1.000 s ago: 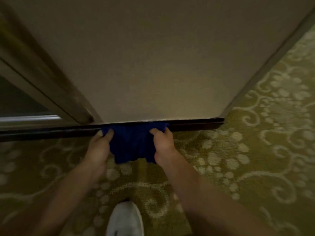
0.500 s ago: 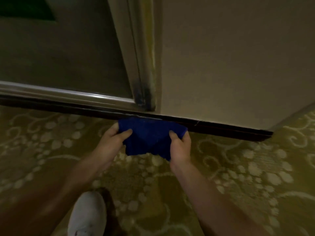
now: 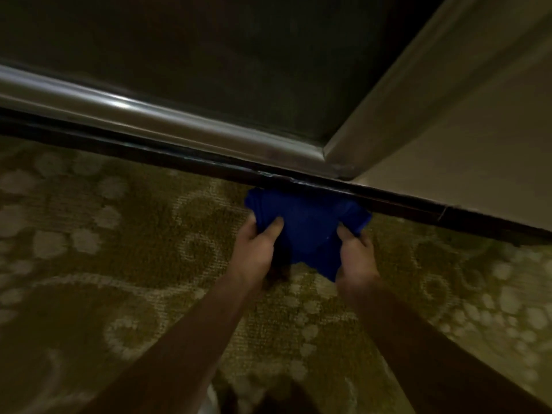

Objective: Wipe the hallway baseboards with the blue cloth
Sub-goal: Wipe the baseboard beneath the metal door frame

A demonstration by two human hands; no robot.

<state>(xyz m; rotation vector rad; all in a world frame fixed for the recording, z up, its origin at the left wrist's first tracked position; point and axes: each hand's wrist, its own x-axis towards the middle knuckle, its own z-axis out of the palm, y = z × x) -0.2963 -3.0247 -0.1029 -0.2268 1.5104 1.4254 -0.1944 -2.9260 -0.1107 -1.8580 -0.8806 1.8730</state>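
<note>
The blue cloth (image 3: 310, 228) is bunched against the dark baseboard (image 3: 185, 156), which runs from the left edge down toward the right. My left hand (image 3: 257, 249) grips the cloth's left side, thumb on top. My right hand (image 3: 355, 255) grips its right side the same way. The cloth's top edge touches the baseboard just left of the metal door frame's corner (image 3: 331, 162). Its lower part hangs over the carpet between my hands.
A shiny metal sill (image 3: 125, 112) runs above the baseboard, with a dark panel (image 3: 209, 55) behind it. A beige wall (image 3: 478, 144) stands at the right. Green carpet with pale floral patterns (image 3: 119, 264) covers the floor. A bit of white shoe (image 3: 209, 401) shows at the bottom edge.
Both hands have slid the cloth leftward along the baseboard, from the beige wall section past the door frame corner. The view has shifted left with them.
</note>
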